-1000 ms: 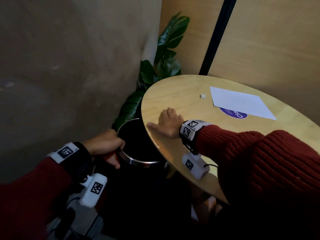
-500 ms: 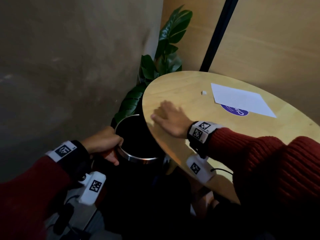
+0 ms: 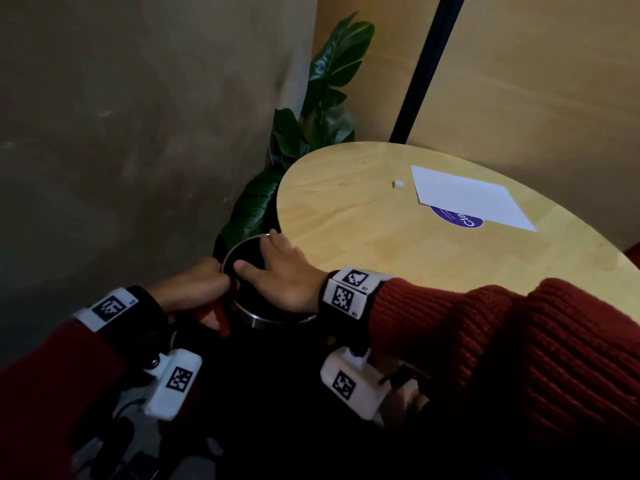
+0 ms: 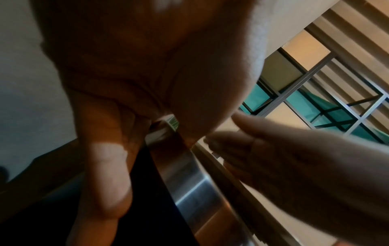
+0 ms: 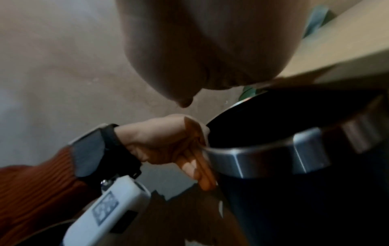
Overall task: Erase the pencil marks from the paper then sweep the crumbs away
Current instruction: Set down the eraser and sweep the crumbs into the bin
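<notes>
Dim corner. Grey plaster wall (image 3: 121,116) on left, wood panel wall (image 3: 536,81) behind with black vertical strip (image 3: 426,64). Leafy plant (image 3: 322,109) at round wooden table's (image 3: 363,220) far left edge.

Bin (image 3: 277,320) left of table (image 3: 398,237), plant (image 3: 311,133) behind bin, eraser (image 3: 398,183) just left of paper (image 3: 471,199) on table

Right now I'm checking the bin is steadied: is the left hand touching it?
Touching. In the right wrist view the left hand grips the bin at its metal rim, fingers curled over the edge; the head view agrees.
</notes>
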`<act>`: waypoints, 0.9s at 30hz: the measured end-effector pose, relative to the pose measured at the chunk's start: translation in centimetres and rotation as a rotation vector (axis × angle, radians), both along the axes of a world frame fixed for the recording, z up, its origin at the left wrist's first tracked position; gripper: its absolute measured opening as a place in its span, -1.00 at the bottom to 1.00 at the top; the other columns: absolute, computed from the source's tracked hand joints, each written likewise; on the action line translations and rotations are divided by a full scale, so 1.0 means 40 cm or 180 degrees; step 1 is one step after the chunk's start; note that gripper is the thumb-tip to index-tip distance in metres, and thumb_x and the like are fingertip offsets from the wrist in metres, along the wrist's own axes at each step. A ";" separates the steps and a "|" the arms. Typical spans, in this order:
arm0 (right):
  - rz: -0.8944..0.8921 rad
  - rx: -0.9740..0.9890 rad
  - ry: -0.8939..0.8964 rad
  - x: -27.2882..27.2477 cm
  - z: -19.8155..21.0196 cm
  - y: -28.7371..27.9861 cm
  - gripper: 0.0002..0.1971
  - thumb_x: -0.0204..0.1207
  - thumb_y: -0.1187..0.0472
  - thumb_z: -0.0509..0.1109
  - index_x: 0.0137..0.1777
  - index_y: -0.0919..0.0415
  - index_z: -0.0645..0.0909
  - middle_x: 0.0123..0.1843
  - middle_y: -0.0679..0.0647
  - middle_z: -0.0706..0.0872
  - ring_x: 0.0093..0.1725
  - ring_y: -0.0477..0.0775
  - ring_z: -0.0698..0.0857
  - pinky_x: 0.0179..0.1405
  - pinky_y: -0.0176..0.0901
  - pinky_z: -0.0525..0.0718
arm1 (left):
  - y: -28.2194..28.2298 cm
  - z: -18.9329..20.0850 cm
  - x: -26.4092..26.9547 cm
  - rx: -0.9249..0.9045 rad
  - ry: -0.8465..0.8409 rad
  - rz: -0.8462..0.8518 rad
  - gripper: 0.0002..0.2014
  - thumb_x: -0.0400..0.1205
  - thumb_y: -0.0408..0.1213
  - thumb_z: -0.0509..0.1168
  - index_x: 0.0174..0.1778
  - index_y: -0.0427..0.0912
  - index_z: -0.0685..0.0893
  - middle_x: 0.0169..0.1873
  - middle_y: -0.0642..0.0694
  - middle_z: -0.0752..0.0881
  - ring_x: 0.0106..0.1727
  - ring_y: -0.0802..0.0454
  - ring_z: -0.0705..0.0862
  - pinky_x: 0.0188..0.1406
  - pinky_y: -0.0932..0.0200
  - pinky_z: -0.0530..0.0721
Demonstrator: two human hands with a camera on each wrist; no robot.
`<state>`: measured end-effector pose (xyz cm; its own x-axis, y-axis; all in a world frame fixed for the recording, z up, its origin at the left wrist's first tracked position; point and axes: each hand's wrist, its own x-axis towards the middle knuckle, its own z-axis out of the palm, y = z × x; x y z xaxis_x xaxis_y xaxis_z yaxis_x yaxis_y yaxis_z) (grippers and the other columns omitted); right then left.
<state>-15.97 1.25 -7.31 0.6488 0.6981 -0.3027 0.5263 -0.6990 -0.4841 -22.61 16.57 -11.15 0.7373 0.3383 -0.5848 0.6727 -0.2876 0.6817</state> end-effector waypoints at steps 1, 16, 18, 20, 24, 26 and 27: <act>0.0050 0.0174 0.0206 0.010 0.022 -0.005 -0.27 0.85 -0.18 0.12 0.82 0.30 0.10 0.87 0.21 0.06 0.83 0.21 0.06 0.74 0.10 0.12 | 0.001 -0.004 -0.001 -0.0018 -0.0011 0.0009 -0.75 0.78 -0.49 0.19 -0.03 -0.60 0.72 -0.40 -0.44 0.85 -0.35 -0.31 0.91 -0.46 0.06 0.88; -0.0773 -0.0674 -0.0679 0.362 0.072 -0.361 -0.47 0.77 -0.04 0.33 0.67 0.16 0.52 0.46 0.16 0.73 0.42 0.25 0.67 0.34 -0.06 0.52 | 0.026 -0.203 -0.006 -0.0200 0.0207 0.0173 -0.76 0.67 -0.58 0.11 0.14 -0.60 0.62 -0.14 -0.76 0.78 -0.25 -0.54 0.89 -0.21 -0.16 0.92; -0.0798 -0.0796 -0.0631 0.375 0.062 -0.384 -0.53 0.75 -0.13 0.33 0.57 0.04 0.60 0.39 0.13 0.75 0.34 0.25 0.69 0.28 -0.01 0.58 | 0.020 -0.252 -0.016 -0.0265 0.0275 0.0249 -0.74 0.67 -0.59 0.11 0.20 -0.54 0.62 -0.12 -0.73 0.80 -0.24 -0.53 0.90 -0.20 -0.17 0.92; -0.0741 -0.0961 -0.0565 0.382 0.057 -0.394 -0.43 0.75 -0.24 0.27 0.68 -0.02 0.48 0.53 0.16 0.64 0.46 0.29 0.62 0.39 0.07 0.56 | 0.007 -0.301 -0.022 -0.0224 0.0336 0.0345 -0.78 0.71 -0.59 0.12 0.16 -0.48 0.64 -0.24 -0.61 0.84 -0.34 -0.42 0.88 -0.36 -0.08 0.90; -0.0651 -0.1107 -0.0568 0.395 0.052 -0.399 -0.29 0.75 -0.34 0.16 0.82 -0.06 0.22 0.70 0.18 0.46 0.57 0.34 0.52 0.52 0.15 0.49 | -0.035 -0.411 -0.028 -0.0298 0.0452 0.0557 -0.78 0.80 -0.57 0.12 -0.08 -0.35 0.63 -0.29 -0.40 0.75 -0.34 -0.32 0.78 -0.62 0.06 0.82; -0.0611 -0.1136 -0.0636 0.397 0.052 -0.395 -0.28 0.74 -0.36 0.15 0.81 -0.05 0.24 0.67 0.19 0.50 0.55 0.35 0.54 0.49 0.18 0.51 | -0.042 -0.499 -0.022 -0.0480 0.0512 0.0763 -0.78 0.79 -0.62 0.12 -0.05 -0.35 0.64 -0.16 -0.41 0.73 -0.25 -0.35 0.77 -0.63 0.07 0.80; -0.0605 -0.1159 -0.0655 0.399 0.055 -0.394 -0.27 0.73 -0.37 0.15 0.81 -0.05 0.25 0.66 0.18 0.51 0.55 0.35 0.55 0.49 0.18 0.52 | -0.041 -0.545 -0.019 -0.0546 0.0539 0.0881 -0.80 0.78 -0.63 0.13 0.02 -0.39 0.66 -0.13 -0.42 0.73 -0.23 -0.36 0.76 -0.60 0.05 0.81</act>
<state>-0.03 -14.51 -5.11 0.8274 0.4330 -0.3577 0.4319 -0.8977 -0.0878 -23.39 14.94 -32.95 0.5193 0.3978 -0.7563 0.8166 0.0299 0.5764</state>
